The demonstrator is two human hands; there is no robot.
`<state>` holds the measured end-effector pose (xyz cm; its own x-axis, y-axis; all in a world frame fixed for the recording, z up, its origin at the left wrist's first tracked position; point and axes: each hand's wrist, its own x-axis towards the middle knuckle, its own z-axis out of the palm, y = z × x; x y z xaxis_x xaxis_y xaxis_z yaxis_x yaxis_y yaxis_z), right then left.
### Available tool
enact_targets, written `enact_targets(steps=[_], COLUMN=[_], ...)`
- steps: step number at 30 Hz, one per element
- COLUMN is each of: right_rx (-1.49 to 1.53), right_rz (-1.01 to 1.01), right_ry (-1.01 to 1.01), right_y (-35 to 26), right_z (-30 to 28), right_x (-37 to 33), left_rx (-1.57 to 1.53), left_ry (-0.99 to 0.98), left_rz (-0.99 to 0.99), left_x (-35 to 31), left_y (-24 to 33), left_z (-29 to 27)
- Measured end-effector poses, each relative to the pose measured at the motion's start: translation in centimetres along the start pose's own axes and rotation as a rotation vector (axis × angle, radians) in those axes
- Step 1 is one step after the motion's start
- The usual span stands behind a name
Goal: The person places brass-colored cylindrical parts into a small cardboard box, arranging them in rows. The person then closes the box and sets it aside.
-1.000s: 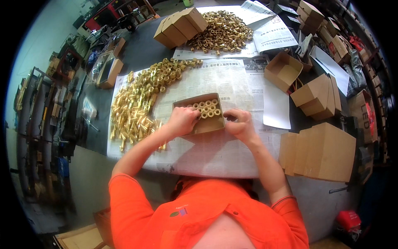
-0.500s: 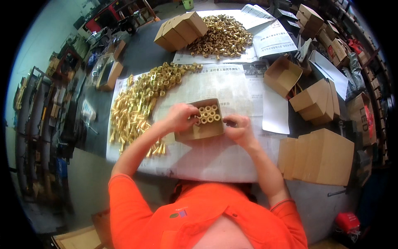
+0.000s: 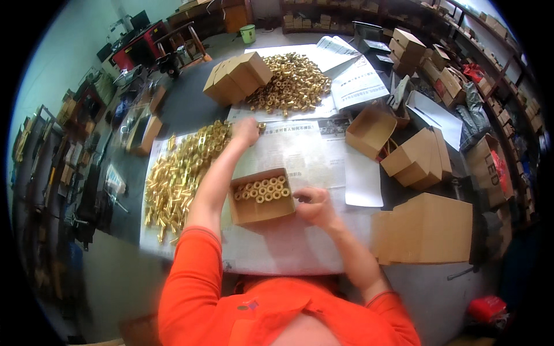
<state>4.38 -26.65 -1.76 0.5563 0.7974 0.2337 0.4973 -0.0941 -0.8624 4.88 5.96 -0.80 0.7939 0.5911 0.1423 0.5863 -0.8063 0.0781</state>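
Note:
A small open cardboard box (image 3: 262, 214) stands before me on the newspaper, with rows of brass nuts (image 3: 268, 190) filling its far part. My left hand (image 3: 246, 132) reaches past it to the far right end of a heap of larger brass nuts (image 3: 212, 138). Its fingers are blurred and partly hidden among the nuts. My right hand (image 3: 315, 206) is beside the box's right wall, fingers curled in toward the thumb. Whatever lies between those fingers cannot be made out. Long thin brass pieces (image 3: 167, 193) spread left of my left forearm.
Another heap of brass nuts (image 3: 294, 81) lies farther back, next to closed cardboard boxes (image 3: 238, 78). Open cardboard boxes (image 3: 372, 131), a white sheet (image 3: 363, 176) and a large carton (image 3: 430, 228) stand to the right. Shelving (image 3: 43, 190) lines the left side.
My left hand has left the box and moved away from me to the heap of nuts. More nuts show in the box. My right hand stays by its right wall. The view has shifted.

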Motion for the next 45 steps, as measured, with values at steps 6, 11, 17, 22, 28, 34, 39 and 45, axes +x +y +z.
enact_targets(steps=[6,11,17,22,28,34,39,45], right_rx=[0.049,0.012,0.086,0.061,0.087,0.049,0.039,-0.005], right_rz=[0.049,0.014,0.088,0.055,0.099,0.073,0.029,0.010], right_ry=[0.037,0.053,0.110,0.133,0.118,0.123,0.087,0.082], right_y=[0.7,0.6,0.8,1.3,1.1,0.9,1.0,1.1], right_z=[0.4,0.3,-0.3,-0.2,-0.1,-0.3,0.3,0.0], right_x=[-0.3,-0.2,0.3,0.4,0.6,0.4,0.3,0.4], left_rx=[-0.237,-0.530,-0.153,-0.100,-0.145,-0.455,-0.751,-0.125], left_ry=[-0.122,-0.415,-0.064,-0.005,0.013,-0.133,-0.411,-0.239], left_rz=[0.104,0.058,0.181,0.147,0.111,0.249,0.315,0.585], left_x=[-2.6,-4.6,-5.3,-6.0,-6.1,-10.4,-18.4,-21.1], left_y=[-0.3,-0.4,-0.1,0.7,0.3,-0.5,-1.3,-0.1], left_z=[-1.9,-2.7,-1.5,-1.1,-1.0,-7.0,-8.9,-7.5])
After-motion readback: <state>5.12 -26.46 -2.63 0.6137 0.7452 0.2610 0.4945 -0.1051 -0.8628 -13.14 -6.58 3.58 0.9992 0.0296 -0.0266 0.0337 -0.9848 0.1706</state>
